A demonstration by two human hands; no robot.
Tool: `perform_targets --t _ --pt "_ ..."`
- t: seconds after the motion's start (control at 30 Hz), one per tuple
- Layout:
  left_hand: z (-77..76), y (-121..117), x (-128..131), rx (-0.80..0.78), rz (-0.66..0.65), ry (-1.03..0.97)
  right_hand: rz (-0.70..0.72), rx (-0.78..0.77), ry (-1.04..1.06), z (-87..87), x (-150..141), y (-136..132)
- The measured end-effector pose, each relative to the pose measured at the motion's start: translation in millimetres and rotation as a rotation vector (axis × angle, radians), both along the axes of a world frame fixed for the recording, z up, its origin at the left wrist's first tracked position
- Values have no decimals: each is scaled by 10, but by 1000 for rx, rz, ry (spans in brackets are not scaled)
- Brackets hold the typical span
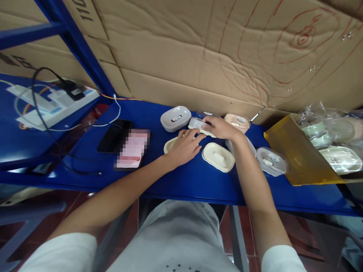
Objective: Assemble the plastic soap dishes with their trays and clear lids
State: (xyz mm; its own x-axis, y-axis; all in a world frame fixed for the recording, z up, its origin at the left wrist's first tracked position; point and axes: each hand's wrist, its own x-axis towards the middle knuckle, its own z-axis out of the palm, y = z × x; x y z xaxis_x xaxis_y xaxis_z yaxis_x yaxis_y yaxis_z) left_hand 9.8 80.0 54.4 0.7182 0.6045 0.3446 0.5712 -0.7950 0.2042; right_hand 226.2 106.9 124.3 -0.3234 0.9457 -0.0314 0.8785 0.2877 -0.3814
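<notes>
My left hand (185, 149) reaches over a cream oval lid-like piece (169, 145), covering most of it. Its fingers are bent and apart, with nothing visibly gripped. Beside it, my right hand (220, 128) has its fingers closed on a small whitish container (195, 123) with a cream edge underneath. Just in front lies another cream oval lid (219, 157) with a raised centre. A white oval dish (175, 118) stands behind my left hand. Behind my right hand is a peach-coloured oval container (237, 122). A pale piece (249, 146) is partly hidden under my right forearm.
A clear-lidded container (271, 161) lies right of my right forearm. Further right, a yellow-brown box (294, 155) holds several wrapped containers. To the left are a lit phone (133, 149), a black phone (111, 137), cables and a power strip (60, 108). A cardboard wall (172, 52) rises behind.
</notes>
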Motion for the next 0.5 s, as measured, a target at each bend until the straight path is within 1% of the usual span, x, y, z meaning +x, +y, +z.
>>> perform_targets --t 0.13,0.3,0.5 --pt "-7 -15 5 -2 5 48 7 -16 51 -23 28 13" --pt "12 -29 -6 6 15 65 -16 36 93 -19 97 31" --pt "46 -27 -21 21 28 55 -50 90 143 30 229 38"
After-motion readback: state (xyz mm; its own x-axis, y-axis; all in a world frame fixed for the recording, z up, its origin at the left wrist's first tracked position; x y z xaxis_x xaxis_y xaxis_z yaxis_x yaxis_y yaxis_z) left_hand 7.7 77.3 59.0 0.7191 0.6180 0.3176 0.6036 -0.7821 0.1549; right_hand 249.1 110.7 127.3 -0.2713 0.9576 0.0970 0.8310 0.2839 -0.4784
